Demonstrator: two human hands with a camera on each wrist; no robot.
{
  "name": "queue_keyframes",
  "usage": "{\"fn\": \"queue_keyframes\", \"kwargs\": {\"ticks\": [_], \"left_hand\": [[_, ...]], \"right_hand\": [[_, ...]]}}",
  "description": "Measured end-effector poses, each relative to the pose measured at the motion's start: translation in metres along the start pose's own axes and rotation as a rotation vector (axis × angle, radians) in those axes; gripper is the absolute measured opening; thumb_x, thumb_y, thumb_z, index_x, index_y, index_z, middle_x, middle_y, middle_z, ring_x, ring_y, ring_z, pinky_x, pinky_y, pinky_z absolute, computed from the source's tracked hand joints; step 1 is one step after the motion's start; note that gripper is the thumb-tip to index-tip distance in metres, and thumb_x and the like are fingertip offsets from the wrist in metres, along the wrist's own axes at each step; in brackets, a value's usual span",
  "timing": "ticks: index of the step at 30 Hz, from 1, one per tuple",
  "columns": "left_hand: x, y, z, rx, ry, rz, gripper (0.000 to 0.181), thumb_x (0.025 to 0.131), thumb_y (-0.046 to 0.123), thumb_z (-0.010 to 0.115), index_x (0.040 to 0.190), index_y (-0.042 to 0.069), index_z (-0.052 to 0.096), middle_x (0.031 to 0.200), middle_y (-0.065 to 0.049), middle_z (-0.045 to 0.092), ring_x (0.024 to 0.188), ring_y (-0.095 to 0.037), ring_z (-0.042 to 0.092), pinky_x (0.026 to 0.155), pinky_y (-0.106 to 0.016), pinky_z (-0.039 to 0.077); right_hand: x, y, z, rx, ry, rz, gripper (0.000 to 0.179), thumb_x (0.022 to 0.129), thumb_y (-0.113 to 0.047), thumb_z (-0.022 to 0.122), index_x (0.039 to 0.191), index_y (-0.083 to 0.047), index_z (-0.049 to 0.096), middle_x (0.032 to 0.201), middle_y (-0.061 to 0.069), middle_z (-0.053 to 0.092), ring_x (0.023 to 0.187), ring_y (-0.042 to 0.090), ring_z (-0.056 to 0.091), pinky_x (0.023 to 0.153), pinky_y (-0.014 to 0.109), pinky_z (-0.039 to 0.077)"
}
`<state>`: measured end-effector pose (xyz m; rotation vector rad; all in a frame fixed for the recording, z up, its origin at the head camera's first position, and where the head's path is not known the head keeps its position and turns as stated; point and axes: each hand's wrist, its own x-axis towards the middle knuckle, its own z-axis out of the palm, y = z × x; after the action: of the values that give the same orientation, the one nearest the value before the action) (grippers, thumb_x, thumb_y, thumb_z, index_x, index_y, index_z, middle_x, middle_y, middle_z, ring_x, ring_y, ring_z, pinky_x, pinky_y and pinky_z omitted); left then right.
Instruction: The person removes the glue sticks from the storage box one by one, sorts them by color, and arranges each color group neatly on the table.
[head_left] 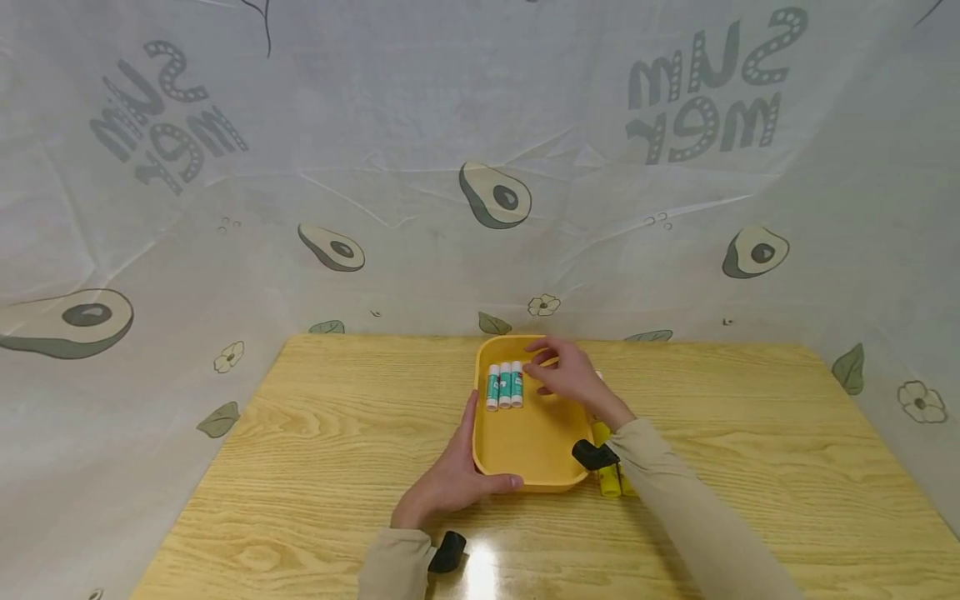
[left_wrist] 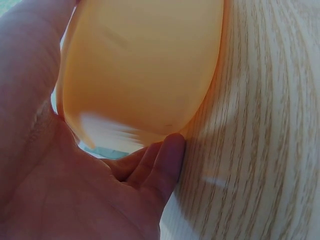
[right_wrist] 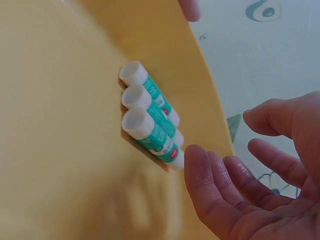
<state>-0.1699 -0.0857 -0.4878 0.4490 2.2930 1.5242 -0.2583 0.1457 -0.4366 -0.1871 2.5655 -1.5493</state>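
A yellow-orange tray [head_left: 532, 442] is on the wooden table, and three glue sticks [head_left: 505, 386] with teal labels and white ends lie side by side in its far left part. My left hand [head_left: 453, 475] holds the tray at its near left corner, thumb along the front wall and fingers against the left side. In the left wrist view, fingertips [left_wrist: 172, 150] bend in against the tray's wall. Over the tray's far right part is my right hand [head_left: 570, 375], its fingers loosely bent and apart, just right of the glue sticks. Nothing is between those fingers.
Several yellow tubes [head_left: 609, 479] lie on the table right against the tray's right side, partly hidden by my right forearm. The wooden table [head_left: 337, 425] extends left and right. Behind it hangs a pale sheet [head_left: 420, 250] printed with avocados and lettering.
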Motion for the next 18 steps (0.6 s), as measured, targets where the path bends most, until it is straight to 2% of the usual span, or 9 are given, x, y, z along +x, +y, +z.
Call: {"fn": "queue_keyframes", "kwargs": {"ticks": [6,12,18], "left_hand": [[0.001,-0.002,0.0,-0.005,0.002,0.021,0.133,0.079,0.042,0.088,0.163,0.036,-0.014,0.173,-0.004,0.011,0.153,-0.027,0.03,0.127,-0.056,0.019],[0.001,-0.001,0.0,-0.026,-0.002,0.037,0.133,0.08,0.041,0.088,0.163,0.034,-0.014,0.173,-0.004,0.012,0.15,-0.025,0.034,0.127,-0.054,0.021],[0.002,-0.003,0.0,-0.037,-0.006,0.051,0.132,0.081,0.037,0.088,0.163,0.035,-0.015,0.172,-0.003,0.013,0.147,-0.023,0.038,0.126,-0.053,0.022]], "right_hand": [[0.008,0.003,0.008,0.002,0.0,0.027,0.04,0.098,-0.016,0.07,0.133,-0.001,0.06,0.113,0.02,0.063,0.09,0.035,0.07,0.078,0.041,0.063],[0.013,0.007,0.013,0.003,-0.002,0.036,0.039,0.097,-0.015,0.07,0.131,0.0,0.06,0.111,0.02,0.062,0.088,0.034,0.07,0.079,0.042,0.063],[0.019,0.008,0.018,-0.047,-0.008,0.05,0.04,0.094,-0.013,0.072,0.129,0.002,0.061,0.109,0.021,0.063,0.083,0.028,0.066,0.071,0.038,0.063]]}}
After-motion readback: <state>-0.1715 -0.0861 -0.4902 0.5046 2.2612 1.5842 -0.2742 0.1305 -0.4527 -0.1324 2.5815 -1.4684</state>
